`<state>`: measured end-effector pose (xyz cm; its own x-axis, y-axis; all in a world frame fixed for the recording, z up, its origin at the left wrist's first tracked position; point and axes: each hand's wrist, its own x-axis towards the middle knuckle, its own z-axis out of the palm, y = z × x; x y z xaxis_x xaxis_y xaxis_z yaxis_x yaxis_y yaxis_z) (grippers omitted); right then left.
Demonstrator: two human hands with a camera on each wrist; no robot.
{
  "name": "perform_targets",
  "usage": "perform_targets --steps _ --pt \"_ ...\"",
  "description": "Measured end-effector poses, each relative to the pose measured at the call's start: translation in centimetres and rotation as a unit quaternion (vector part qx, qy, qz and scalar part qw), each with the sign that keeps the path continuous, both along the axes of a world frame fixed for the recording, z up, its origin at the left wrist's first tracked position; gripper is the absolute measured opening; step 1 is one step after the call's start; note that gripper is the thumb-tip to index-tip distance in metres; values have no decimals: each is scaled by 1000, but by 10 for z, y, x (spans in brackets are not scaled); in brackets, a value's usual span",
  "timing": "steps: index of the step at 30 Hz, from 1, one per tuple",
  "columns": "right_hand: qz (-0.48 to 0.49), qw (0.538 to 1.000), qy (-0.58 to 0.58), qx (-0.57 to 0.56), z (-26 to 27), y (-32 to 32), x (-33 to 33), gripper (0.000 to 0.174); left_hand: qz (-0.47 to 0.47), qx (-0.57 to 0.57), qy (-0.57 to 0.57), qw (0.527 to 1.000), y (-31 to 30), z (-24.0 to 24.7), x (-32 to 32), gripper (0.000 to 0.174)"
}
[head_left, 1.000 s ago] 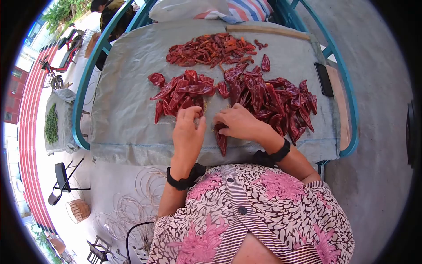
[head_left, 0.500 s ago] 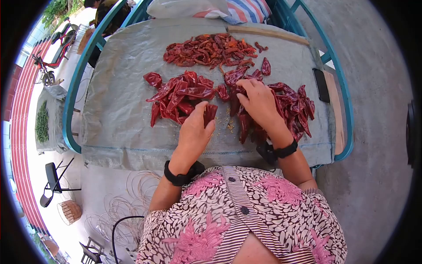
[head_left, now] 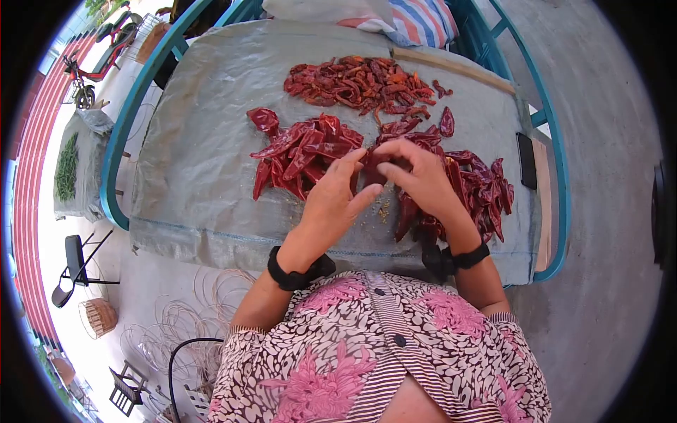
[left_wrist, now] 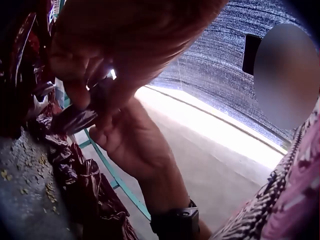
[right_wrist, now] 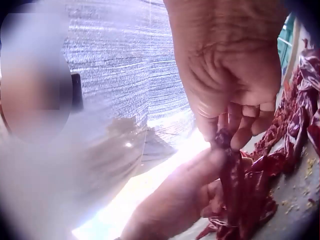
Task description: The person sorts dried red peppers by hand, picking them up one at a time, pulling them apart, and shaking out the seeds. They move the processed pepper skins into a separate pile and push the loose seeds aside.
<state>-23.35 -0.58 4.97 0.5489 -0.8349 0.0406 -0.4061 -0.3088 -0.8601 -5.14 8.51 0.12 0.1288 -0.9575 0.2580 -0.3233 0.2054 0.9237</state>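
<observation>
Both hands meet over the middle of the sheet, between two heaps of large dried red chili peppers. My right hand (head_left: pixel 423 183) pinches one dark red chili pepper (right_wrist: pixel 231 175) near its upper end, with thumb and fingertips. From the other side my left hand (head_left: pixel 331 201) holds the same pepper, its thumb along it in the right wrist view; the pepper (left_wrist: pixel 75 119) shows dark between the hands in the left wrist view. The left chili heap (head_left: pixel 303 148) lies just beyond the left hand, the right heap (head_left: pixel 486 190) beside and under the right forearm.
A heap of smaller, wrinkled chilies (head_left: pixel 360 81) lies farther back. The grey woven sheet (head_left: pixel 190 169) bears loose seeds (head_left: pixel 383 210) near the hands. A black phone (head_left: pixel 526 161) lies at the right edge, a wooden strip (head_left: pixel 451 62) at the back. Teal rails (head_left: pixel 557 183) flank the sheet.
A second ago the right hand held a chili near the front edge, then moved over the right heap. The left hand has moved right from the left heap, and the hands now meet at one chili.
</observation>
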Motion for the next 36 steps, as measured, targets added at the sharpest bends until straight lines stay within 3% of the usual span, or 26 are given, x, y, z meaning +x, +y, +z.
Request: perform_targets --steps 2,3,4,6,7,10,14,16,19,23,25,28,31,34,36 --pt "41 986 -78 141 8 7 3 32 -5 7 34 999 -4 1 -4 48" --pt "10 988 -83 132 6 6 4 32 5 9 31 999 -5 4 -3 48" --pt "-2 1000 -3 -6 1 2 3 33 14 10 28 999 -7 6 -2 48" --pt "-26 948 154 -277 -16 -10 1 35 61 1 -23 998 -7 14 7 49" --pt "0 919 226 -324 -23 -18 -1 36 64 4 -32 997 -9 15 12 50" --pt "25 873 239 -424 -44 -24 4 32 80 5 -64 995 -13 19 23 52" --pt "51 881 267 -387 -46 -27 2 25 130 -14 -81 988 -12 24 22 53" --pt "37 891 246 -380 -39 -27 -3 22 96 -18 -46 994 -10 20 23 53" --pt "-53 917 204 -340 -17 -20 -4 21 72 -10 -24 997 -6 29 18 50" --pt "50 970 93 -218 3 -7 -1 23 -1 -89 -100 991 -15 17 14 41" --pt "66 981 68 -170 6 -3 -1 25 24 -89 -134 987 -15 11 13 36" --pt "25 910 246 -332 -17 -14 -12 26 73 -44 -141 986 -13 17 16 32" --pt "79 868 285 -399 -33 -21 -12 24 118 -37 -129 984 -13 18 17 32" --pt "86 859 292 -411 -36 -25 -10 22 130 -65 -129 981 -12 22 14 39" --pt "42 892 239 -380 -27 -22 -8 20 108 -85 -144 980 -8 21 13 43"
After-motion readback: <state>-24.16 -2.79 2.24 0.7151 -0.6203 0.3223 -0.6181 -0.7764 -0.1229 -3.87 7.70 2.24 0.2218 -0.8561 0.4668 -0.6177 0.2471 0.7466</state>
